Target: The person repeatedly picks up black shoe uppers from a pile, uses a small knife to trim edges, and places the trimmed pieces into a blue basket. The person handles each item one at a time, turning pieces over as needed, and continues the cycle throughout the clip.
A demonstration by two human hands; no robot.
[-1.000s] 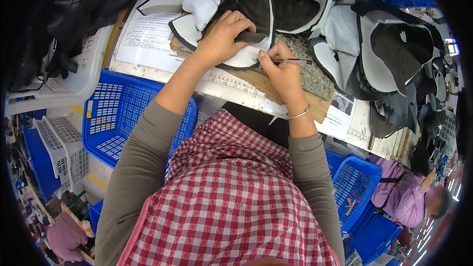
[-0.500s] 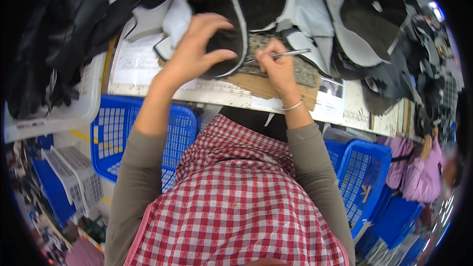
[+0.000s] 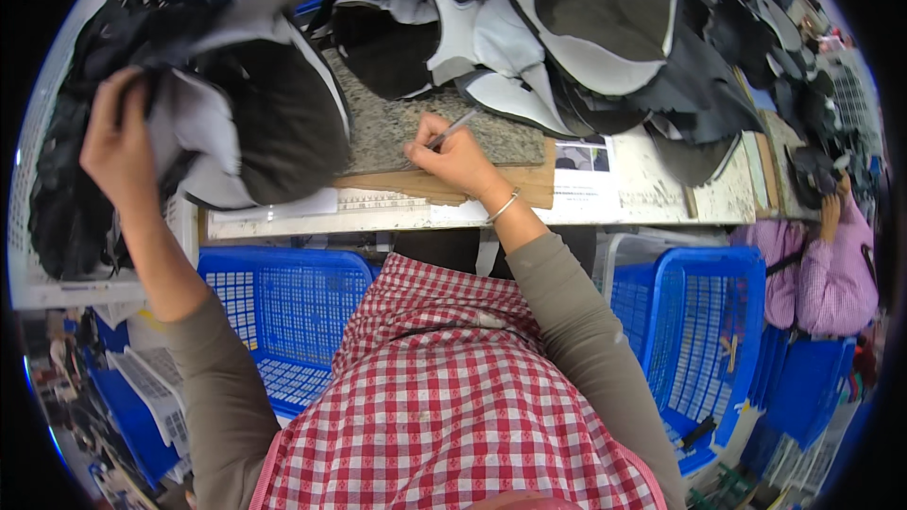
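At the far left, my left hand [image 3: 121, 142] is closed on the grey-and-white edge of a black shoe upper [image 3: 288, 123]. Its fingertips are partly hidden in dark material, and the upper's top edge is smeared by motion. My right hand [image 3: 455, 162] pinches a slim silver pen [image 3: 453, 127], tip pointing down toward the left. It is over the front of a speckled stone slab [image 3: 378, 127], beside the upper. Several more black, grey and white shoe uppers [image 3: 600, 19] lie overlapping behind the slab and to its right.
Brown cardboard [image 3: 534, 187] sticks out under the slab on the white worktable [image 3: 661, 203]. A white crate [image 3: 179, 260] of black pieces stands left. Blue baskets [image 3: 293, 269] [image 3: 709, 264] are below the table edge. Another person in pink sleeves [image 3: 831, 269] works at right.
My left hand has moved left, carrying the shoe upper off most of the slab. My right hand has shifted left and slightly down, still with the pen. The whole view has also shifted.
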